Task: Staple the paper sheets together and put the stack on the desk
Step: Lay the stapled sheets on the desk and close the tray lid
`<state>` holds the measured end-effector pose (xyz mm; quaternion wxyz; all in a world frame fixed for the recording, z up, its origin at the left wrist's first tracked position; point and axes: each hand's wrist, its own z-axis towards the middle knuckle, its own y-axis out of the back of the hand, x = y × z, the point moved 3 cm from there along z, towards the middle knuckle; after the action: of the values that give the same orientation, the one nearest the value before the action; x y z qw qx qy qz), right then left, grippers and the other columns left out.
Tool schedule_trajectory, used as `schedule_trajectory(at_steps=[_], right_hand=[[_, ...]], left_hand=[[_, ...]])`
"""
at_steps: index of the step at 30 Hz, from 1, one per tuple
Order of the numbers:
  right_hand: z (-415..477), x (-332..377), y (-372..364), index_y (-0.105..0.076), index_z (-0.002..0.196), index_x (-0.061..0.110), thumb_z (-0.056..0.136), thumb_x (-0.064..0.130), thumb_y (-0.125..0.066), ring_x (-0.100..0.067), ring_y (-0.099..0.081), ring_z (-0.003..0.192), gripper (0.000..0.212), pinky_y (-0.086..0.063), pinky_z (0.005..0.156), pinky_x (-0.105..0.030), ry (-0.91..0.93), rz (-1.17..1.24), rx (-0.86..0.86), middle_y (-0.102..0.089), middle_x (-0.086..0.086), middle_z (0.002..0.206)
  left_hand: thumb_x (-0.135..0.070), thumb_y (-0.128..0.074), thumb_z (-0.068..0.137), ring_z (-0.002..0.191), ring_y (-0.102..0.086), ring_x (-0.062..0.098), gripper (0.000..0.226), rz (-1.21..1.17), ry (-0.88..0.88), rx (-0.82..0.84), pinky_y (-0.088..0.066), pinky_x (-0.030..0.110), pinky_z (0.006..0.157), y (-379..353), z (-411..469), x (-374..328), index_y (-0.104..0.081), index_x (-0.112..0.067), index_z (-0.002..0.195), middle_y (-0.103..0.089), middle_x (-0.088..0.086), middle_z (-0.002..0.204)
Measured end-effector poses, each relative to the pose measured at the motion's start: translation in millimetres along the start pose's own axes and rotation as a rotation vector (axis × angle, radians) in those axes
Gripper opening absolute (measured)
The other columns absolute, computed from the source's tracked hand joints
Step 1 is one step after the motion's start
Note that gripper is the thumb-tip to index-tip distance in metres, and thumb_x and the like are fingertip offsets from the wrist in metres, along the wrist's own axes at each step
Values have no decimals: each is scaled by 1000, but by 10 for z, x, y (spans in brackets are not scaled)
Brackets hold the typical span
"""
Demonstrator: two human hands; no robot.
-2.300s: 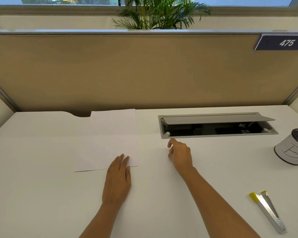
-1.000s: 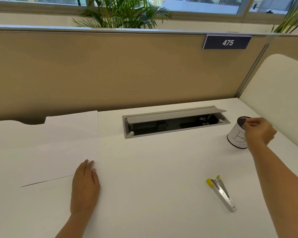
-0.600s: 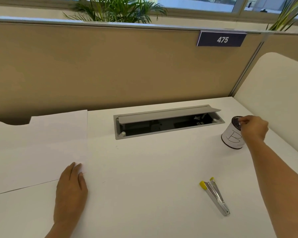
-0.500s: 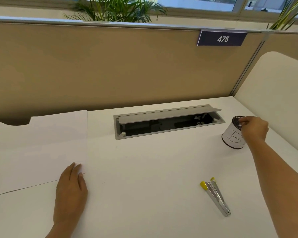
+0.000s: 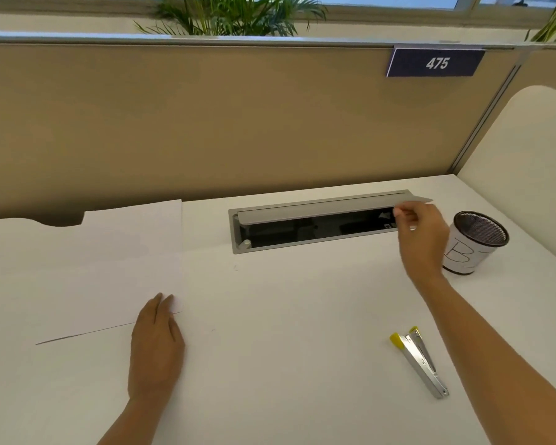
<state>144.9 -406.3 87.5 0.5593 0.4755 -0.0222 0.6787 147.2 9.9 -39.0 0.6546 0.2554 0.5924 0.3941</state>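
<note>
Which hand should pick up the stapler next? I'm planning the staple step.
Probably the right hand: it hangs free on the same side as the silver, yellow-tipped stapler, while the left hand lies flat on the white paper sheets.

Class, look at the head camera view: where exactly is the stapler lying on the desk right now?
The stapler lies untouched on the desk's near right, beside the right forearm, nearer than the mesh cup.
</note>
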Motion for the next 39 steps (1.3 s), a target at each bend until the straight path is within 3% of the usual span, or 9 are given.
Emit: schedule_trajectory(at_steps=[4, 8, 14, 17, 22, 24, 27, 32, 39], right_hand=[[-700, 530, -766, -68, 107, 9, 92, 11, -55, -15, -62, 93, 20, -47, 86, -19, 78, 115, 367, -69, -8, 105], [-1273, 843, -1435, -58, 125, 8, 94, 3, -43, -24, -52, 121, 35, -32, 106, -23, 168, 28, 739, -58, -10, 130], [-1510, 1024, -1792, -30, 145, 12, 93, -4, -32, -19, -21, 142, 54, -14, 113, -21, 220, -45, 967, -25, -7, 154], [-1504, 1020, -1701, -29, 145, 10, 95, 0, -32, -21, -24, 141, 51, -18, 113, -25, 280, -68, 1008, -25, -8, 153], [-1570, 907, -1424, -43, 136, 3, 93, -3, -39, -27, -43, 129, 44, -33, 107, -29, 377, -42, 961, -46, -14, 139], [-1516, 839, -1409, -56, 126, 4, 91, -7, -41, -27, -52, 121, 40, -32, 103, -20, 305, 11, 877, -57, -14, 129], [-1439, 825, -1410, -59, 124, 8, 95, 1, -41, -22, -53, 120, 34, -25, 99, -10, 201, 9, 803, -59, -10, 128], [-1517, 880, -1416, -62, 121, 9, 94, 10, -48, -24, -53, 115, 29, -41, 95, -24, 375, -68, 880, -60, -10, 125], [-1569, 948, -1419, -68, 102, 1, 86, -1, -53, -29, -60, 97, 22, -51, 84, -38, 400, -128, 913, -65, -16, 103]], left_hand=[[-7, -35, 96, 136, -34, 23, 41, -23, 17, -8, -25, 37, 115, 4, -10, 16, -47, -10, 134, -42, 6, 145], [-6, -35, 95, 137, -34, 23, 42, -14, 15, -6, -25, 36, 115, 4, -3, 17, -47, -10, 135, -42, 6, 146], [-17, -31, 99, 137, -33, 17, 39, -79, 46, -22, -21, 26, 112, -1, -2, 22, -47, -16, 135, -41, -1, 146], [-19, -30, 99, 137, -32, 16, 39, -85, 56, -15, -22, 28, 113, -3, -1, 23, -46, -18, 135, -40, -2, 147], [-17, -31, 99, 137, -33, 18, 39, -98, 54, -16, -20, 24, 111, 28, -10, -20, -47, -15, 135, -41, 1, 146], [-15, -31, 99, 137, -33, 20, 39, -76, 45, -18, -22, 29, 114, 35, -19, -30, -47, -14, 135, -42, 2, 146], [-11, -33, 98, 137, -34, 22, 40, -52, 33, -17, -24, 34, 115, 40, -26, -38, -47, -12, 135, -42, 4, 146], [-7, -33, 96, 137, -34, 25, 41, -1, 12, -11, -26, 38, 115, 40, -29, -32, -47, -8, 135, -43, 7, 145], [-6, -33, 96, 138, -32, 25, 42, 4, 17, 0, -26, 39, 115, 34, -27, -41, -46, -9, 136, -41, 7, 147]])
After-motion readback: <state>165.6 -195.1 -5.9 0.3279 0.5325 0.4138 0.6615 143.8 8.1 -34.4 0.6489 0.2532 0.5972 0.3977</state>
